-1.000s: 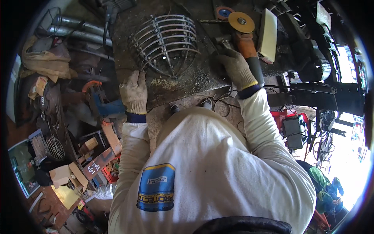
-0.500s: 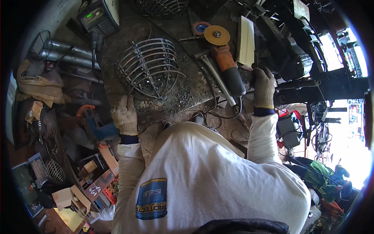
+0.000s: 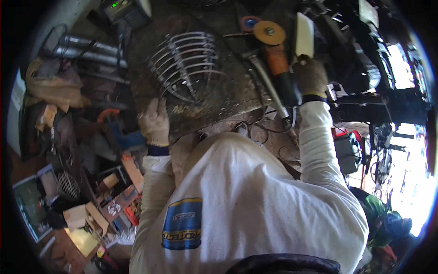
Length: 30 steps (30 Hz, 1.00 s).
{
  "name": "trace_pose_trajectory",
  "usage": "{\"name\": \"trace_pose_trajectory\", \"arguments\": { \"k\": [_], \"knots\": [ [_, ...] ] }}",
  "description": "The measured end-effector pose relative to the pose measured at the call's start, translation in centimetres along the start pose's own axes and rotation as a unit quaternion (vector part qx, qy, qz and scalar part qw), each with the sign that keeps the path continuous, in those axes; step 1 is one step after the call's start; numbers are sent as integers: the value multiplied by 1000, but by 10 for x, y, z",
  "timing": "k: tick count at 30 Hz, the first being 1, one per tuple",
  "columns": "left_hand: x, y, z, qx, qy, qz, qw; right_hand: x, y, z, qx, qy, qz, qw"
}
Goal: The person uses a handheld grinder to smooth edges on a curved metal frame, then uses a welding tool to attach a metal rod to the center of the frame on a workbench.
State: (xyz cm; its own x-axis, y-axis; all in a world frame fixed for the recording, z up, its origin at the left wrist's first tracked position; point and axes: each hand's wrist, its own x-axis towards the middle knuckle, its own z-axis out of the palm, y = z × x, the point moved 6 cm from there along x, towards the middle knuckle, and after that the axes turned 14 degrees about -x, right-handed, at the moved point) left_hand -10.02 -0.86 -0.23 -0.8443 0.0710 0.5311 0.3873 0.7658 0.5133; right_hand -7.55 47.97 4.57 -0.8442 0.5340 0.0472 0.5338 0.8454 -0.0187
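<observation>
My left hand (image 3: 154, 121), in a knitted work glove, rests at the bench's near left edge with its fingers stretched out. Just beyond it sits a domed cage (image 3: 185, 64) of bent metal rods. My right hand (image 3: 311, 76), gloved too, is curled in at the lower end of a long pale block (image 3: 304, 36). What its fingers close on, if anything, is blurred and hidden. Left of that hand lies an orange and black angle grinder (image 3: 277, 61) with a tan disc (image 3: 269, 33) facing up. A metal tube (image 3: 268, 86) runs alongside the grinder.
The dark workbench (image 3: 214, 98) carries grit and a second disc (image 3: 250, 23). A power unit (image 3: 125, 13) with a lit display stands at the far left. Cables (image 3: 269, 130) hang below the near edge. Boxes (image 3: 84, 217) crowd the lower left; dark machinery (image 3: 356, 68) fills the right.
My right hand has moved forward and left, closer to the grinder and the pale block's end. My left hand stays by the cage. The whole view has shifted slightly and blurred.
</observation>
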Motion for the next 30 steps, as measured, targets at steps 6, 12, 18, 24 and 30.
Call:
{"name": "trace_pose_trajectory", "arguments": {
  "k": [6, 12, 18, 24, 30],
  "knots": [
    [0, -2, 1, 2, 22, -10, 1000, -62, -70, -36, 92, 211, -23, 973],
    [0, 1, 0, 30, 5, 1, 1000, -82, -167, 41, 254, 2, -249, 934],
    [0, 4, 1, 44, -1, -18, 999, -78, -176, 53, 216, 4, -258, 942],
    [2, -12, -5, -145, -41, -48, 987, -77, -178, 54, 248, 32, -239, 938],
    [7, -42, -36, -359, -63, -342, 866, -75, -175, 58, 244, 64, -242, 937]
  ]
}}
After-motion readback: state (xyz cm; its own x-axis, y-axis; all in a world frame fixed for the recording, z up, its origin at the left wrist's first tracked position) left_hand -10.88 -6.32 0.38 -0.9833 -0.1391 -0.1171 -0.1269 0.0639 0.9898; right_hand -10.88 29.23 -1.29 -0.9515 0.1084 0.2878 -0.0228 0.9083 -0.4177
